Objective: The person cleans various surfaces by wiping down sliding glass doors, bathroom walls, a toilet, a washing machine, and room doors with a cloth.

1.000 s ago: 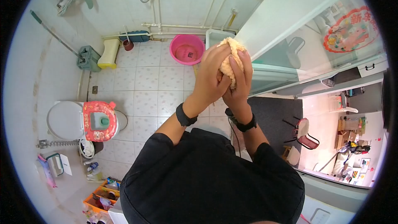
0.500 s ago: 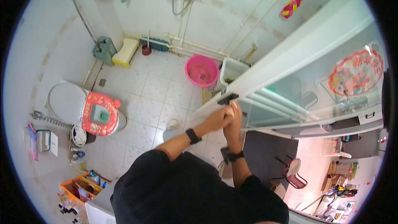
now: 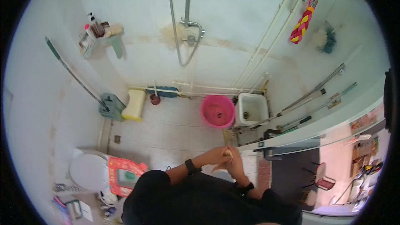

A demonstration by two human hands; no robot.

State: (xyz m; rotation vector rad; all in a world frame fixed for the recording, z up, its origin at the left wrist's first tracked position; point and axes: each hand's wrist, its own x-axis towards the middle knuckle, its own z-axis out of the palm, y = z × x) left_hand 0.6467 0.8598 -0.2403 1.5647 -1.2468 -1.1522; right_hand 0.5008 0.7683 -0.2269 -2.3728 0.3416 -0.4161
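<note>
My two hands are together in front of my chest, touching. My left hand (image 3: 212,157) has curled fingers at the right hand, and a small pale yellowish patch shows between them; what it is I cannot make out. My right hand (image 3: 235,167) presses against the left, its palm side partly hidden, with a finger or thumb pointing left. Dark bands circle both wrists. Right of the hands is a glass door with a black handle (image 3: 272,145), apart from my fingers. A pink basin (image 3: 218,111) stands on the floor beyond them.
A white square mop sink (image 3: 253,106) stands beside the basin, with long poles (image 3: 310,91) leaning nearby. At left are a toilet with a red seat cover (image 3: 120,164), a green mop bucket (image 3: 110,107) and a yellow-white stool (image 3: 135,105). A chair (image 3: 323,179) stands beyond the doorway.
The door has swung away to the right, uncovering the mop sink and poles. My hands, still together, have moved away from its handle. My view has shifted up and turned right.
</note>
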